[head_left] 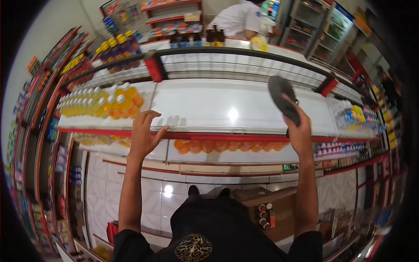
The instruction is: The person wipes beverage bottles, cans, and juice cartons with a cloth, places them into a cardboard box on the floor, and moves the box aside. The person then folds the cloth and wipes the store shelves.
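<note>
My left hand (145,134) is at the red front edge of the white shelf (196,105), its fingers spread and nothing in them. To its left stand rows of yellow and orange drink bottles (123,105) with white caps. My right hand (300,134) is raised over the right part of the shelf, closed on a dark grey, flat oval thing (280,94). Whether this is a cap or something else, I cannot tell. Its lower end is partly hidden by my fingers.
Below are a row of orange bottles (227,146) and an open cardboard box (248,205) holding several dark bottles (263,215). A dark rail (235,52) runs behind the shelf. Packaged goods (355,114) sit at right. A person in white (233,21) is beyond, near fridges (334,37).
</note>
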The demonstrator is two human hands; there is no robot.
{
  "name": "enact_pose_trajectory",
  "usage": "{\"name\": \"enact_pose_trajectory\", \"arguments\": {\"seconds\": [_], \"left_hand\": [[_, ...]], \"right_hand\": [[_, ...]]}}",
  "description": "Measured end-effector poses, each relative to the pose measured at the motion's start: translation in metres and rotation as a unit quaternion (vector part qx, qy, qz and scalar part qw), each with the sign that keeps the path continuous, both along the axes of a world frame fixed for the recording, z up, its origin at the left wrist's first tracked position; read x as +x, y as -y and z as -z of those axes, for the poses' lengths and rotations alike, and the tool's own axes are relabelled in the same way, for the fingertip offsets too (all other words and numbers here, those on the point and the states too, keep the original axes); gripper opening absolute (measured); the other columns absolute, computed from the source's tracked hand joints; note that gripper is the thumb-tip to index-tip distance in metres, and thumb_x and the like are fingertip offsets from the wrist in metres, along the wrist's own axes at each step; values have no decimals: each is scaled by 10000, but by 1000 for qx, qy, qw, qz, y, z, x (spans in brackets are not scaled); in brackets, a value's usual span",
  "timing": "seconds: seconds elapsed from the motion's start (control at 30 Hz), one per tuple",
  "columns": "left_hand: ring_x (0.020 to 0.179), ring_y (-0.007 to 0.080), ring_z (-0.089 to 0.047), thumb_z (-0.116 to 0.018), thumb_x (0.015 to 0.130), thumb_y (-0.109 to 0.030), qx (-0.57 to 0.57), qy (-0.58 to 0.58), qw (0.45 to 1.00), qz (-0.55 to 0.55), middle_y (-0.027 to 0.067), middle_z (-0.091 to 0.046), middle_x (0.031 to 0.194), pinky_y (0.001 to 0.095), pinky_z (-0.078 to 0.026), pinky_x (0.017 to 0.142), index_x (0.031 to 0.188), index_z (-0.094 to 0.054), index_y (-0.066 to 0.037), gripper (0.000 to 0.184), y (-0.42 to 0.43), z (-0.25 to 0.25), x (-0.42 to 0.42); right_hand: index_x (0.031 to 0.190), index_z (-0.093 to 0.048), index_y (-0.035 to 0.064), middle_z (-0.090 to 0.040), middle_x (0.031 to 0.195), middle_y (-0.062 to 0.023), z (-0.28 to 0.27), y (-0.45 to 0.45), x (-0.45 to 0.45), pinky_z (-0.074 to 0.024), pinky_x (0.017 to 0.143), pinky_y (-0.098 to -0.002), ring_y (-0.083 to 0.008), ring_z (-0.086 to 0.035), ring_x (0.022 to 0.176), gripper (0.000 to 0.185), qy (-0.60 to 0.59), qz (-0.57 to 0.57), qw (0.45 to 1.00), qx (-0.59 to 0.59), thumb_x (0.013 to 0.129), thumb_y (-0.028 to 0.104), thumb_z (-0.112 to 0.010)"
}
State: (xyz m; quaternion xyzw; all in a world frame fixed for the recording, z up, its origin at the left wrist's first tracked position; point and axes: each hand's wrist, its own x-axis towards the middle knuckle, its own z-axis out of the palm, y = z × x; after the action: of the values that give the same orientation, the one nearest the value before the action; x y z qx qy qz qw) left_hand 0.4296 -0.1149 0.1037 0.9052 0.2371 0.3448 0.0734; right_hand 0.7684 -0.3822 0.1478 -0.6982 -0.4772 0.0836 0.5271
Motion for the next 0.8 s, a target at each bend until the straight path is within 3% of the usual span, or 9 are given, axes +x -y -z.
{"name": "enact_pose_trajectory", "arguments": {"seconds": [0.03, 0.07, 0.1, 0.13, 0.2, 0.37, 0.43, 0.57, 0.8], "left_hand": [[1026, 322, -555, -756, 741, -194, 5, -30, 999, -15, 144, -606, 1054, 384, -438, 870, 1046, -613, -41, 370, -10, 6, -14], [1026, 322, -555, -756, 741, -194, 4, -30, 999, -28, 144, -606, 1054, 384, -438, 870, 1046, -613, -41, 370, -17, 12, -26], [1011, 315, -561, -753, 748, -215, -13, -50, 999, -16, 133, -614, 1032, 388, -432, 872, 1042, -615, -55, 362, -23, 20, -36], [997, 309, -567, -751, 755, -237, -30, -69, 997, -4, 121, -622, 1010, 392, -426, 874, 1038, -617, -68, 356, -27, 27, -45], [982, 302, -573, -748, 762, -258, -48, -83, 995, -8, 110, -630, 988, 396, -420, 876, 1034, -619, -82, 349, -37, 31, -56], [897, 279, -594, -750, 752, -247, -39, -67, 996, 36, 87, -644, 908, 377, -416, 841, 981, -631, -85, 305, -51, 39, -58], [868, 277, -599, -764, 736, -226, -69, -81, 994, 41, 85, -652, 900, 372, -421, 824, 964, -648, -84, 292, -59, 45, -58], [831, 260, -599, -775, 717, -239, -51, -93, 994, 30, 65, -649, 884, 371, -417, 789, 961, -640, -80, 321, -62, 50, -56], [760, 253, -575, -793, 690, -222, -31, -20, 998, 44, 54, -610, 759, 370, -406, 761, 964, -678, -81, 329, -58, 53, -50]], "right_hand": [[1315, -496, 46, -599, 1205, -107, -1, -27, 1, -476, 938, -298, -198, -617, 1024, 470, 1, -17, 1000, 0, 891, 200, -630], [1318, -491, 20, -586, 1244, -142, 6, -55, 2, -453, 954, -299, -206, -596, 1085, 480, -35, -72, 972, -221, 905, 231, -618], [1320, -485, -5, -574, 1282, -177, 16, -75, -3, -430, 971, -299, -213, -575, 1146, 497, -66, -121, 891, -432, 919, 262, -606], [1320, -485, -5, -574, 1282, -177, 29, -90, -11, -430, 971, -299, -213, -575, 1146, 497, -61, -132, 889, -434, 919, 262, -606], [1406, -409, 37, -447, 1417, -193, 46, -122, -31, -329, 1081, -339, -274, -446, 1310, 601, 176, -282, 883, -333, 954, 420, -511], [1452, -349, 90, -280, 1517, -180, 39, -211, -112, -181, 1155, -390, -318, -232, 1421, 672, 85, -396, 833, -376, 964, 551, -378], [1473, -315, 118, -159, 1561, -163, 63, -248, -134, -82, 1172, -445, -309, -73, 1458, 685, 181, -451, 815, -316, 970, 583, -300], [1495, -270, 162, -131, 1570, -152, 93, -308, -166, -69, 1168, -474, -316, -76, 1457, 672, 313, -405, 820, -255, 965, 572, -315], [1488, -272, 148, -171, 1550, -187, 105, -313, -130, -133, 1152, -485, -363, -139, 1436, 644, 323, -276, 876, -228, 972, 528, -341]]}}
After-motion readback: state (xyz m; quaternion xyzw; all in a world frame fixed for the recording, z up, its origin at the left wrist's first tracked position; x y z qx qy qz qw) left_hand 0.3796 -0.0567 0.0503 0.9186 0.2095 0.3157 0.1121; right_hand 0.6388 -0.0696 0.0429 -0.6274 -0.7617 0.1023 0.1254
